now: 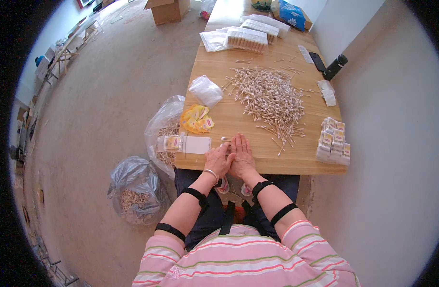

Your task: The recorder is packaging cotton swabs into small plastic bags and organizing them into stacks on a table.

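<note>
A small row of cotton swabs (225, 139) lies on the table near its front edge, between my two hands and partly hidden by them. My left hand (218, 160) curls its fingers and thumb about the row's left and near sides. Flat along the right side, my right hand (242, 154) has its fingers stretched out together, its palm side hidden. Just left of my left hand is a white card (198, 145), next to a clear pack of swabs with a yellow label (173, 143). Beyond the hands spreads a large loose heap of cotton swabs (270, 93).
Yellow labels (197, 119) and clear plastic bags (206, 91) lie along the table's left side. Filled swab packs (333, 141) are stacked at the right edge. A dark bottle (335, 67) and phone (317, 61) lie by the wall. Plastic sacks of swabs (136, 191) stand on the floor.
</note>
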### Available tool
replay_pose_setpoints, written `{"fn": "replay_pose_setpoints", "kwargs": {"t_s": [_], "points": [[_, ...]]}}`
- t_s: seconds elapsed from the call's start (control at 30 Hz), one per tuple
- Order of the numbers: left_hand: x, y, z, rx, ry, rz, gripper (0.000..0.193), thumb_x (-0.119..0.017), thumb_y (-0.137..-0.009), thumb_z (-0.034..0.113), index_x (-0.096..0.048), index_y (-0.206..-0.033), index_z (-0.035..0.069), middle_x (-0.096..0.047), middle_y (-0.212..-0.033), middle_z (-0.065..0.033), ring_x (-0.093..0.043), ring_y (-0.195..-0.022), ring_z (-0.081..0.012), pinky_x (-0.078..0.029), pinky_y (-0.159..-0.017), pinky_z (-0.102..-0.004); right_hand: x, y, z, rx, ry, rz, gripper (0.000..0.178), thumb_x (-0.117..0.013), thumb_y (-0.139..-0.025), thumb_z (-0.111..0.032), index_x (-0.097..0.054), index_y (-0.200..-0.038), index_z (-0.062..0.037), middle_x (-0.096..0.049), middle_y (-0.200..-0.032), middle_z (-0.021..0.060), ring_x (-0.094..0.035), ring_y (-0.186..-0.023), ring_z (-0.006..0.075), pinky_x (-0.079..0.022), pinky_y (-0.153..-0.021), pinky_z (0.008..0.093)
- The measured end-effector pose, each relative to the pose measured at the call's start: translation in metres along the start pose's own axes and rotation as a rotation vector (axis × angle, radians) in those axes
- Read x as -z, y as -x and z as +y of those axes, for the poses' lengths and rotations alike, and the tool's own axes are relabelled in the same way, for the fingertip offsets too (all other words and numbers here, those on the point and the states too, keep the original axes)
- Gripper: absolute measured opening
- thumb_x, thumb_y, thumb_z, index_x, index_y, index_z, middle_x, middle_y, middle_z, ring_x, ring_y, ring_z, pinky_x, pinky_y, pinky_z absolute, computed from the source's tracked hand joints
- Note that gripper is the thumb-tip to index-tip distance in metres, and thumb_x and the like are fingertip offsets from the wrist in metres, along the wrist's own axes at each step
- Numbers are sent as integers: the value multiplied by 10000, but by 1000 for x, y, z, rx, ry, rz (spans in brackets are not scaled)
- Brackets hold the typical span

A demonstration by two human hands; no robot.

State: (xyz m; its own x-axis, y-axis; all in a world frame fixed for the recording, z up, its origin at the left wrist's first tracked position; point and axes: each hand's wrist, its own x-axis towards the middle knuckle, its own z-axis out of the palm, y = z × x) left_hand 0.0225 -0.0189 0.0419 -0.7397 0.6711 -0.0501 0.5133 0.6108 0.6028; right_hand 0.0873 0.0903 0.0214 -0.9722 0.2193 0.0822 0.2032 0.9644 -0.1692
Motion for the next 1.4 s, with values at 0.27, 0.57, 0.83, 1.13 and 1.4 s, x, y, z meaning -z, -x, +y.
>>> {"fn": "replay_pose_setpoints", "kwargs": {"t_s": [0.27, 0.57, 0.83, 1.13, 1.4], "points": [[-7, -13, -4, 27, -76, -13, 520, -542, -864, 306, -382, -1342, 176, -644, -988, -166, -599, -906, -374, -409, -774, -521, -6, 0, 4, 11, 56, 34, 781, -470, -814, -362, -189, -1404, 66, -120, -1489, 244, -81, -1400, 368, -58, -1139, 449], [-3, -13, -12, 36, -122, -102, 519, -562, -834, 177, -351, -1309, 161, -653, -905, -164, -610, -866, -375, -414, -739, -525, 9, 0, -3, 11, -12, -42, 908, -549, -767, -448, -176, -1391, 95, -118, -1481, 264, -84, -1398, 372, -65, -1139, 457], [-4, -19, -10, 111, -162, -139, 577, -602, -810, 181, -356, -1331, 158, -657, -905, -158, -621, -865, -361, -424, -763, -505, 9, 2, 1, 46, -133, -67, 949, -581, -758, -484, -175, -1390, 96, -128, -1475, 263, -81, -1393, 378, -66, -1140, 458], [-5, -13, -10, 66, -74, -45, 441, -561, -841, 164, -448, -1264, 121, -639, -934, -162, -598, -916, -353, -421, -763, -469, 8, 8, 2, 43, -54, -89, 942, -588, -767, -488, -183, -1389, 93, -134, -1478, 248, -96, -1390, 379, -88, -1136, 471], [-21, -17, -22, -14, 682, 434, 414, -439, -945, 171, -436, -1320, -5, -477, -1317, -161, -428, -1242, -259, -289, -1062, -348, 8, 6, -13, 0, -50, -62, 888, -555, -811, -477, -194, -1390, 91, -173, -1461, 266, -93, -1390, 381, -74, -1132, 485]]}}
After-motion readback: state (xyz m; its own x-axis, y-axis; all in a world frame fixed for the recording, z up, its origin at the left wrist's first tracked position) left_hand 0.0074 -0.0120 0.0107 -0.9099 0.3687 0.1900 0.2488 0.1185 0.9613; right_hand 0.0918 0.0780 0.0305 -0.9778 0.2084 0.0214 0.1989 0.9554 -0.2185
